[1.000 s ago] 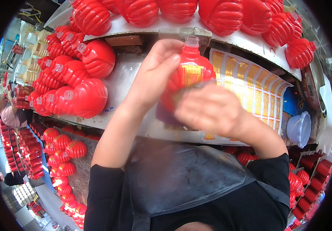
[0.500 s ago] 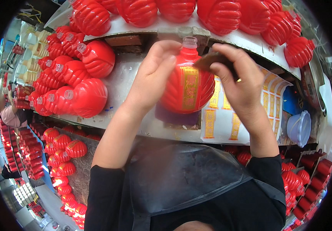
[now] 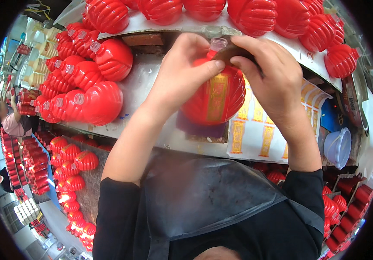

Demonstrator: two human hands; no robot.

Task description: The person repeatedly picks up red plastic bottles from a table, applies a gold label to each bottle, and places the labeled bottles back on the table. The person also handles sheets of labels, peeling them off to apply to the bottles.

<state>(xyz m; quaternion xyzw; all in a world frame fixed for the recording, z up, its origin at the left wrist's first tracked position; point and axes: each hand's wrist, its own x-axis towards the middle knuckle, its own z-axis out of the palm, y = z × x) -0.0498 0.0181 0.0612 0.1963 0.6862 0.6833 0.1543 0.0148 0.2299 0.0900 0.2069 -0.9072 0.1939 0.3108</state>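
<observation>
A round, ribbed red bottle (image 3: 235, 102) with a clear neck stands in front of me on the bench. Down its front runs a gold and red label strip (image 3: 216, 97). My left hand (image 3: 180, 73) is curled around the bottle's left shoulder, its thumb lying at the top of the label; the fingertips are partly hidden. In my right hand (image 3: 271, 76) is a thin, dark brown flat scraper (image 3: 235, 53), pinched between thumb and fingers. Its edge is beside the neck, close to my left thumb.
A sheet of gold labels (image 3: 251, 141) lies at the bottle's right, with a pale blue bucket (image 3: 337, 147) beyond. Red bottles crowd the bench's left side (image 3: 102, 102) and the white shelf (image 3: 173, 27) at the back. A person (image 3: 13, 119) works far left.
My left hand has moved right, and its thumb now reaches across onto the label's top. The scraper has shifted up and slightly left toward the neck. My head view has shifted a little.
</observation>
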